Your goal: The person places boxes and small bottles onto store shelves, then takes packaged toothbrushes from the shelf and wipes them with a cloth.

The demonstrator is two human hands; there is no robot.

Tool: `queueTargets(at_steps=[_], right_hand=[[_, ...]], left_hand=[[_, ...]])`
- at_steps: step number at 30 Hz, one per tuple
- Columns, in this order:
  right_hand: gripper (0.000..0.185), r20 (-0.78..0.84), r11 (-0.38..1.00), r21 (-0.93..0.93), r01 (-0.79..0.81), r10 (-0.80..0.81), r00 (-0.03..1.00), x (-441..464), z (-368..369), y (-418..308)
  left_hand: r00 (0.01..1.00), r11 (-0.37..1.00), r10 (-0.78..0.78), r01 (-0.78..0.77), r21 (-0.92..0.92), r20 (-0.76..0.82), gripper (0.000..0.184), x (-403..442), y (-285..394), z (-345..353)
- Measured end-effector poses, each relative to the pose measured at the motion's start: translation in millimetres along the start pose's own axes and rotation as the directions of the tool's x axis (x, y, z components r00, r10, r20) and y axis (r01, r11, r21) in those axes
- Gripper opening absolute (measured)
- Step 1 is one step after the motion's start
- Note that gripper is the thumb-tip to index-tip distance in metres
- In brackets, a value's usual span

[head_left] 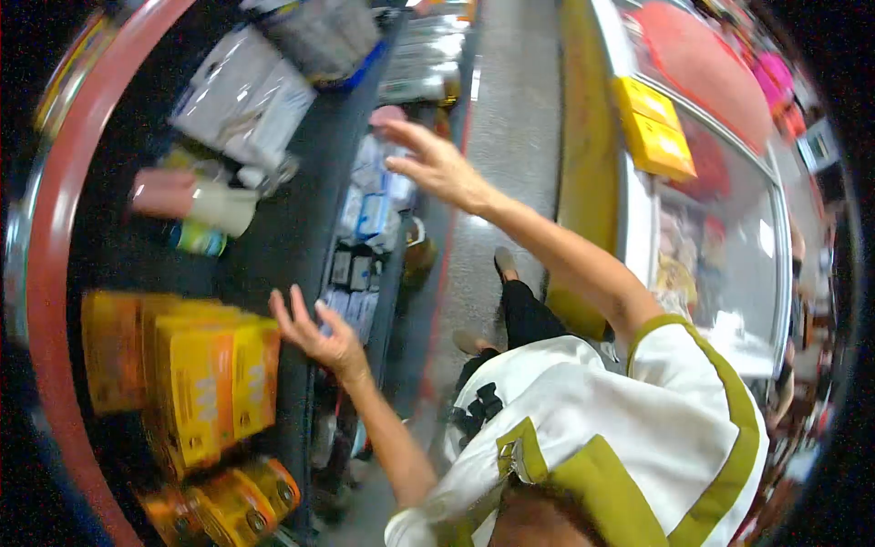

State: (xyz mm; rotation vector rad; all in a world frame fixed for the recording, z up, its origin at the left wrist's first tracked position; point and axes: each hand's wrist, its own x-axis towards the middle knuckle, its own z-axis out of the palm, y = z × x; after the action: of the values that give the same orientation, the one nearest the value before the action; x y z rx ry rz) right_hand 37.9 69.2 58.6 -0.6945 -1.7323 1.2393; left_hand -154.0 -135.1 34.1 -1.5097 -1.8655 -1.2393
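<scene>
My left hand (319,335) is held up with its fingers spread and nothing in it. Its fingertips are beside a stack of yellow-and-orange boxed packs (205,383) on a dark shelf (264,260); I cannot tell whether they touch. My right hand (436,169) reaches over the shelf's outer side, thumb and fingers apart. Close to its fingertips is a small pink round thing (388,116), partly covered, and contact is unclear. Farther in on the shelf lie a pink-and-cream cylinder (194,201), a green-labelled container (198,239) and a clear-wrapped white pack (241,96).
Yellow-orange round packs (246,501) sit at the lower left. A lower shelf holds blue-and-white packages (369,210). A red shelf edge (56,237) curves along the left. Across the grey floor (515,118) stands a glass-topped case (729,237) with a yellow box (654,129) on its rim.
</scene>
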Motion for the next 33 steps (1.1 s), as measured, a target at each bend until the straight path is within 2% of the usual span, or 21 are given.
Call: queueTargets(at_steps=[3, 5, 6, 9, 12, 14, 16, 17, 19, 20, 21, 22, 23, 24, 27, 28, 29, 30, 31, 33], right_hand=[[0.057, -0.205, 0.975, -0.219, -0.047, 0.001, 0.979, -20.9, -94.6, -13.1], [0.057, -0.314, 0.905, -0.420, -0.066, -0.077, 0.946, -43.9, -156.1, -21.4], [0.058, -0.347, 0.840, -0.538, -0.070, -0.145, 0.927, -57.4, -185.7, -23.7], [0.061, -0.443, 0.556, -0.798, -0.231, -0.281, 0.852, -97.9, -280.0, -22.2], [0.064, -0.553, 0.321, -0.829, -0.458, -0.344, 0.759, -156.0, -394.5, 17.7], [0.066, -0.772, 0.260, -0.635, -0.727, -0.173, 0.612, -188.0, -427.1, 21.1], [0.068, -0.910, 0.353, -0.410, -0.841, -0.088, 0.406, -230.1, -479.0, 71.7], [0.068, -0.906, 0.488, -0.304, -0.819, 0.117, 0.406, -232.0, -479.7, 73.6], [0.069, -0.755, 0.654, -0.004, -0.756, 0.494, 0.432, -241.1, -475.5, 70.2], [0.068, -0.779, 0.661, -0.040, -0.750, 0.449, 0.437, -244.6, -470.2, 71.0], [0.067, -0.802, 0.666, -0.077, -0.742, 0.400, 0.443, -245.1, -460.5, 70.7], [0.066, -0.823, 0.668, -0.116, -0.735, 0.349, 0.447, -244.6, -448.6, 68.5], [0.054, -0.812, 0.705, -0.019, -0.709, 0.402, 0.422, -241.1, -431.4, 57.3], [0.054, -0.816, 0.713, -0.026, -0.700, 0.390, 0.428, -243.3, -420.9, 55.9], [0.052, -0.806, 0.735, -0.057, -0.676, 0.366, 0.465, -249.9, -396.0, 45.9], [0.050, -0.784, 0.746, -0.063, -0.663, 0.373, 0.495, -247.6, -380.5, 38.0], [0.049, -0.731, 0.772, -0.038, -0.635, 0.412, 0.544, -252.2, -372.5, 33.2], [0.047, -0.721, 0.803, 0.007, -0.596, 0.417, 0.554, -261.8, -367.3, 39.1], [0.047, -0.735, 0.769, -0.018, -0.639, 0.423, 0.530, -252.7, -347.0, 22.8], [0.050, -0.711, 0.772, 0.007, -0.636, 0.451, 0.539, -273.6, -347.2, 38.0]], left_hand=[[0.998, 1.000, 0.000, -0.001, 0.012, 0.064, 0.034, 0.1, 2.5, 8.8], [0.997, 0.999, 0.022, -0.025, 0.038, 0.074, 0.034, 2.1, 2.9, 13.4], [0.997, 0.998, 0.032, -0.036, 0.052, 0.076, 0.034, 1.8, 1.1, 14.6], [0.996, 0.999, 0.021, -0.025, 0.043, 0.087, 0.035, 4.8, 6.2, 20.3], [0.996, 1.000, 0.017, -0.017, 0.005, 0.093, 0.035, 9.3, 14.0, 29.7], [0.994, 0.998, 0.015, -0.009, -0.061, 0.107, 0.034, 13.4, 24.0, 41.5], [0.989, 0.990, 0.023, -0.002, -0.142, 0.143, 0.034, 17.7, 41.8, 60.4], [0.982, 0.984, 0.028, 0.006, -0.181, 0.184, 0.034, 18.8, 52.6, 72.4], [0.952, 0.932, 0.002, 0.109, -0.347, 0.305, 0.038, 20.9, 84.9, 99.5], [0.909, 0.856, -0.041, 0.246, -0.455, 0.415, 0.040, 16.0, 99.6, 115.9], [0.821, 0.769, -0.102, 0.423, -0.478, 0.562, 0.042, 11.1, 120.1, 129.5], [0.718, 0.675, -0.043, 0.534, -0.509, 0.695, 0.045, 11.3, 141.0, 141.7], [0.560, 0.477, -0.014, 0.732, -0.486, 0.829, 0.049, 10.3, 166.0, 152.2], [0.561, 0.460, 0.106, 0.704, -0.541, 0.821, 0.051, -10.7, 173.4, 179.2], [0.377, 0.303, 0.322, 0.828, -0.472, 0.868, 0.060, -39.1, 228.3, 222.2], [0.232, 0.237, 0.329, 0.918, -0.318, 0.915, 0.065, -41.9, 248.4, 228.9], [0.242, 0.254, 0.346, 0.906, -0.339, 0.906, 0.066, -52.1, 265.2, 240.6], [0.105, 0.321, 0.344, 0.921, -0.222, 0.933, 0.066, -46.2, 282.4, 242.8], [0.282, 0.180, 0.389, 0.910, -0.373, 0.877, 0.072, -91.6, 292.2, 269.2], [0.297, -0.112, 0.457, 0.954, -0.278, 0.838, 0.071, -88.5, 314.0, 262.7]])
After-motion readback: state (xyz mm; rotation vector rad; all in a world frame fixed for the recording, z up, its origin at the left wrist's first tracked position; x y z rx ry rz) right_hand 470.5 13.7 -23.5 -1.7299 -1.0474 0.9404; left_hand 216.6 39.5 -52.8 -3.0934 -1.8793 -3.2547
